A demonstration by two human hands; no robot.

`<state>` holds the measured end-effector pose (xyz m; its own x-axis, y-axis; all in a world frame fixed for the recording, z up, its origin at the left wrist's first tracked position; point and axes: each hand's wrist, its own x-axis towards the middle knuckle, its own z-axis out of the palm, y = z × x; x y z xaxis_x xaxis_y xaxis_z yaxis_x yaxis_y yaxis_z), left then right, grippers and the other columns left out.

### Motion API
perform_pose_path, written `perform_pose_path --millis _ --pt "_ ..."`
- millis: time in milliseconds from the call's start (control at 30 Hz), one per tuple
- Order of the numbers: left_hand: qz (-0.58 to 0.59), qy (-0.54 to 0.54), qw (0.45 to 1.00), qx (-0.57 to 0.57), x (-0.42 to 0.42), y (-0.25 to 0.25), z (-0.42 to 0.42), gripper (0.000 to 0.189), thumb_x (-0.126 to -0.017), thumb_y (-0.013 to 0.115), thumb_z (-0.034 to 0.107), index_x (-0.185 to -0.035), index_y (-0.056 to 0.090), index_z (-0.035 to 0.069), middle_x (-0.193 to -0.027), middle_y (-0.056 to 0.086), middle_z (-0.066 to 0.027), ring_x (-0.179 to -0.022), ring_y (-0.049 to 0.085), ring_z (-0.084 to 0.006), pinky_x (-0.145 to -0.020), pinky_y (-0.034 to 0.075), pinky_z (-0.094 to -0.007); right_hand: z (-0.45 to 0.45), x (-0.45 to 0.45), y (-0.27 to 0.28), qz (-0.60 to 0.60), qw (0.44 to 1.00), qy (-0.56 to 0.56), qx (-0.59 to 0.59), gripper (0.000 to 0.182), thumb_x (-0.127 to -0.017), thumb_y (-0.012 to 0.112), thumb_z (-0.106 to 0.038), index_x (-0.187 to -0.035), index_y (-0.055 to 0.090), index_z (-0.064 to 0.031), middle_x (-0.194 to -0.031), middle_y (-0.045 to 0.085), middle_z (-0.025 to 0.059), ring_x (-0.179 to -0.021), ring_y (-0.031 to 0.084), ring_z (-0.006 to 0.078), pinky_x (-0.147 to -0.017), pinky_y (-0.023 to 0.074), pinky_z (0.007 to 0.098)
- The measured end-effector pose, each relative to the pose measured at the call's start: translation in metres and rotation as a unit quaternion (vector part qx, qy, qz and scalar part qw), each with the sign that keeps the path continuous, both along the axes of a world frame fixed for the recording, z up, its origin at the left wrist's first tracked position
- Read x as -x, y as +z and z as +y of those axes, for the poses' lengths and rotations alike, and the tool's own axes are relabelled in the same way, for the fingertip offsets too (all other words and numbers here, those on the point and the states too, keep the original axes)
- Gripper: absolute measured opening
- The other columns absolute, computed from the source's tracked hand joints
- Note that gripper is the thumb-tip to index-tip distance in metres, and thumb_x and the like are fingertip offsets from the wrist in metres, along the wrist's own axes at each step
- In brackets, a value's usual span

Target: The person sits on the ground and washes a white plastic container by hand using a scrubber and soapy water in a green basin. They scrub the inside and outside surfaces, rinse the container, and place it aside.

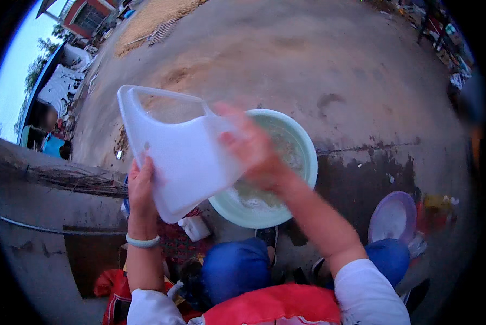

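Observation:
A white translucent plastic container [186, 158] with an open top is held tilted in front of me. My left hand [142, 189] grips its lower left edge, with the thumb on the near face. My right hand [253, 148], blurred, is at its right side; whether it touches the wall I cannot tell. Under and beyond my right hand stands a pale green basin [263, 217] with cloudy, foamy water. The container overlaps the basin's left rim in the view.
Near my knees lies a small white plastic bottle [195, 228]. A purple basin [392, 219] stands at the right beside a red item. A concrete ledge [56, 170] runs along the left. Grain [153, 20] is spread on the ground farther off, and a person is at the far left.

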<state>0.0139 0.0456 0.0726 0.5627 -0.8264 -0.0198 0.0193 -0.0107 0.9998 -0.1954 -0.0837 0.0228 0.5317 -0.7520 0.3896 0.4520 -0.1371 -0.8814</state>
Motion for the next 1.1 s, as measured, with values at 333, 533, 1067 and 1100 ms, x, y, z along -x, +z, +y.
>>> perform_pose_path --millis 333,533,1067,1100 --pt "0.028 -0.007 0.999 0.028 -0.006 -0.011 0.030 0.035 -0.098 0.046 0.025 -0.125 0.046 0.003 -0.115 0.059 -0.0113 -0.100 0.060 -0.0215 -0.087 0.051 -0.0373 0.011 -0.029 -0.050 0.082 0.962 -0.153 0.213 0.062 -0.093 0.045 -0.046 -0.135 0.039 -0.0017 -0.138 0.038 0.0207 -0.132 0.032 0.0358 -0.111 0.0218 0.0458" --pt "0.044 0.020 0.998 0.036 -0.008 -0.008 0.044 0.035 -0.098 0.045 0.027 -0.124 0.048 0.004 -0.113 0.059 -0.0110 -0.098 0.060 -0.0216 -0.085 0.052 -0.0382 -0.040 -0.036 -0.175 0.149 0.966 -0.210 0.032 0.044 -0.098 0.040 -0.029 -0.132 0.045 -0.0024 -0.137 0.042 0.0167 -0.129 0.037 0.0286 -0.108 0.0282 0.0364" --pt "0.099 -0.007 0.983 0.155 -0.044 -0.035 0.082 0.029 -0.098 0.046 0.025 -0.118 0.045 0.004 -0.057 0.048 -0.0002 -0.043 0.046 -0.0074 -0.037 0.038 -0.0202 -0.043 0.017 -0.251 -0.205 0.813 0.062 -0.542 0.057 -0.088 0.051 -0.052 -0.128 0.051 -0.0096 -0.123 0.057 0.0092 -0.111 0.056 0.0268 -0.092 0.0475 0.0454" --pt "0.072 -0.028 0.986 0.149 -0.039 -0.029 0.074 0.029 -0.097 0.046 0.025 -0.116 0.046 0.003 -0.056 0.050 -0.0015 -0.040 0.047 -0.0082 -0.035 0.038 -0.0205 -0.045 0.019 -0.248 -0.229 0.818 0.074 -0.523 0.057 -0.088 0.051 -0.051 -0.128 0.051 -0.0100 -0.123 0.057 0.0092 -0.110 0.056 0.0270 -0.092 0.0475 0.0456"
